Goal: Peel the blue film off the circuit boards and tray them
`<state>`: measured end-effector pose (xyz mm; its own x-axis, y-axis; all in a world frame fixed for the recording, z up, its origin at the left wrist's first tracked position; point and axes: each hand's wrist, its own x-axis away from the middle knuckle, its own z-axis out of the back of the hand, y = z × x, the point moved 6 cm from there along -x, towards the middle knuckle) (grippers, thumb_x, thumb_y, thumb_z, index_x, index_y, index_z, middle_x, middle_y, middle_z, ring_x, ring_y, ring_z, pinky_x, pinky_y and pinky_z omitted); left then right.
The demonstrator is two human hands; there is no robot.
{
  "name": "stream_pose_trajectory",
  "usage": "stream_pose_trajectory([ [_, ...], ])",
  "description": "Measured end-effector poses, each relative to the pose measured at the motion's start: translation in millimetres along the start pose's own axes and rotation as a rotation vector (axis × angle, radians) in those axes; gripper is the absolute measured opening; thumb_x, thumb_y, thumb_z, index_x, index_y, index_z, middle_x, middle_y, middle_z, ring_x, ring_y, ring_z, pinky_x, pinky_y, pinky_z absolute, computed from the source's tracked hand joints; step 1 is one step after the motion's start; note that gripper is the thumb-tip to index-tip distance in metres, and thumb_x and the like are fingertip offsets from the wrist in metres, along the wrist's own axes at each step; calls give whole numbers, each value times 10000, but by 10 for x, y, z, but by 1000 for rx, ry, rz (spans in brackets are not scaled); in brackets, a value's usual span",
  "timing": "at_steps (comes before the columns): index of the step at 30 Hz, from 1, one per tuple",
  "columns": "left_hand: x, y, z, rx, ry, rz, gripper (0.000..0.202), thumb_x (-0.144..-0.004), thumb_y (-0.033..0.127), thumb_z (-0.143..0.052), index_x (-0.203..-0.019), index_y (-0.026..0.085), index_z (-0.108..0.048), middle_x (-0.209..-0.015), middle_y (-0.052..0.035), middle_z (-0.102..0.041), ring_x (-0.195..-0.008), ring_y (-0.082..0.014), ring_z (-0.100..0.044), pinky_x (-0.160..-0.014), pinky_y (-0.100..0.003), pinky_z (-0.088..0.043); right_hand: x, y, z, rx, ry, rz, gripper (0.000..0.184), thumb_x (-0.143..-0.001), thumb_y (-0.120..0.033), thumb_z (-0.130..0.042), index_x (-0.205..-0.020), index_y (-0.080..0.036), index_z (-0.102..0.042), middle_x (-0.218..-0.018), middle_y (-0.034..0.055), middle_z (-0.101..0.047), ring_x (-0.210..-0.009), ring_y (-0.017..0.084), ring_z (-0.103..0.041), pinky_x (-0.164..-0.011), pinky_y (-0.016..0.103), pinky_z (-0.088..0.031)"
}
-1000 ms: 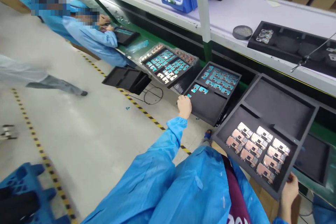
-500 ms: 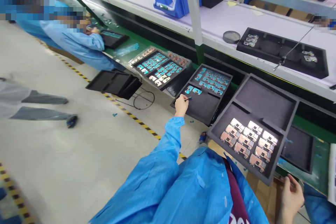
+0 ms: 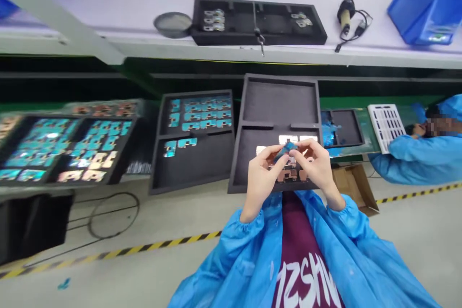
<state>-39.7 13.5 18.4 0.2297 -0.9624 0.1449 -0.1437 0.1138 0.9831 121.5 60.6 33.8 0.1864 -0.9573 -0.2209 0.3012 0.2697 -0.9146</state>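
Note:
My left hand (image 3: 263, 173) and my right hand (image 3: 313, 163) meet over the near half of a black foam tray (image 3: 279, 101) in front of me. Both pinch one small part with a blue film (image 3: 285, 149) between their fingertips. Under the hands lie several shiny metal parts (image 3: 288, 173), partly hidden. Just left stands a second black tray (image 3: 191, 163) with several blue-filmed parts (image 3: 198, 113) in its far half and two in its near half.
More trays of blue and metal parts (image 3: 65, 149) sit far left. A white shelf (image 3: 144, 5) above carries a black tray (image 3: 258, 21), a round dish (image 3: 173, 24), a corded tool (image 3: 346, 14) and a blue bin (image 3: 422, 9). A co-worker's blue sleeve (image 3: 415, 159) is at right. A cardboard box (image 3: 355, 185) stands on the floor.
My left hand came back from the left tray and my right hand let go of the tray's edge. Both now meet over the middle tray on one small part. My view swung right.

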Motion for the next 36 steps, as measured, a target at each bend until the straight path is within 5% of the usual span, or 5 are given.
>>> stream_pose_trajectory([
  [9, -34, -28, -148, -225, 104, -129, 143, -944, 356, -782, -865, 237, -796, -803, 2, -775, -745, -190, -708, -738, -303, -573, 131, 123, 95, -8, 21, 3, 298, -1117, -404, -588, -967, -207, -753, -867, 17, -754, -707, 150, -689, -671, 274, -580],
  [14, -65, -110, -219, -131, 80, -87, 129, -943, 348, -795, -942, 229, -846, -930, -28, -818, -859, -211, -755, -823, -321, -603, 189, 34, 158, 140, 197, 149, 160, -1072, -293, -688, -1167, -230, -801, -1137, 77, -755, -877, 167, -726, -627, 271, -601],
  [18, -42, -111, -258, -47, -5, -86, 163, -945, 332, -797, -1035, 229, -887, -1086, -61, -838, -1084, -245, -767, -1014, -365, -600, 221, 0, 229, 203, 330, 254, 156, -1052, -223, -724, -1165, -257, -826, -1154, 81, -741, -991, 193, -752, -795, 331, -677],
  [29, -38, -473, -304, 382, -151, 320, 391, -757, 413, -1000, -1076, 231, -869, -1177, -68, -845, -1084, -244, -785, -929, -347, -637, 237, -67, 310, 338, 290, 477, 143, -1039, -141, -727, -1097, -257, -789, -1029, 56, -780, -972, 207, -745, -859, 370, -666],
  [36, -122, -534, -242, 530, -173, 439, 331, -890, 412, -898, -1136, 214, -797, -1234, -58, -813, -1074, -192, -767, -942, -317, -627, 379, -105, 248, 430, 110, 625, 195, -1078, -137, -652, -1159, -267, -773, -1115, 40, -833, -1036, 207, -766, -916, 380, -668],
])
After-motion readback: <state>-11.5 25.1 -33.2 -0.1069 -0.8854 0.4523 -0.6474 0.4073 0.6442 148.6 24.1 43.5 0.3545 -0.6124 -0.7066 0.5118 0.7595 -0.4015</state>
